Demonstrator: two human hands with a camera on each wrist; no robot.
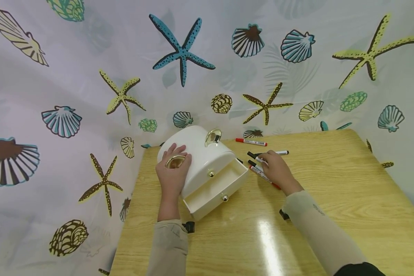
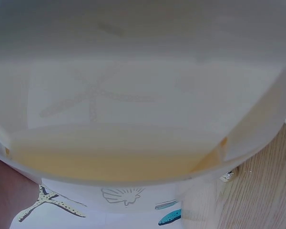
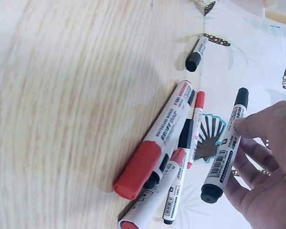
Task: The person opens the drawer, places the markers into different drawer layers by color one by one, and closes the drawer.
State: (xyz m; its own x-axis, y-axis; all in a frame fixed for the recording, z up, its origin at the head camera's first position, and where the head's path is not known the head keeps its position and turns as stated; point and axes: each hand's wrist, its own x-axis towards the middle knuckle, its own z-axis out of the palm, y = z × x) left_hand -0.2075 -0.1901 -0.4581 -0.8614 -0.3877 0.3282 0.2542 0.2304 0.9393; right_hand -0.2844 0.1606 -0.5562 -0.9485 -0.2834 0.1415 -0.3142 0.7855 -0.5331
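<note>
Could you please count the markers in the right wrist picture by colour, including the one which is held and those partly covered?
Red markers: 3
Black markers: 4, of which one is held in the right hand
Total: 7 markers

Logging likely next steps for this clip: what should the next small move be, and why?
Probably carry the black-capped marker over to the open drawer: the right hand pinches it, apart from the other markers in the right wrist view, the drawer stands pulled out to that hand's left, and the left hand rests on the white box.
</note>
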